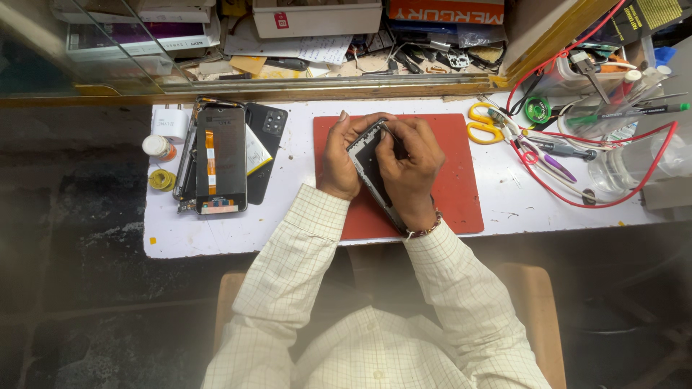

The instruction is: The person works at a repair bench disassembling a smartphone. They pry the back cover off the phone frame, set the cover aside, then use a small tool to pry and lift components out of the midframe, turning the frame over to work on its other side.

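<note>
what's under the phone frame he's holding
A red mat lies beneath the phone frame, on the white table. Both hands, left hand and right hand, cover part of the mat.

Both forearms in cream checked sleeves angling inward over the red mat, left hand curled with fingers closed along the mat's left part, right hand just beside it, knuckles up, fingers bent, beaded bracelet at the wrist.

A white worktop carries a red mat under the hands, phone parts left of them, yellow scissors right.
</note>
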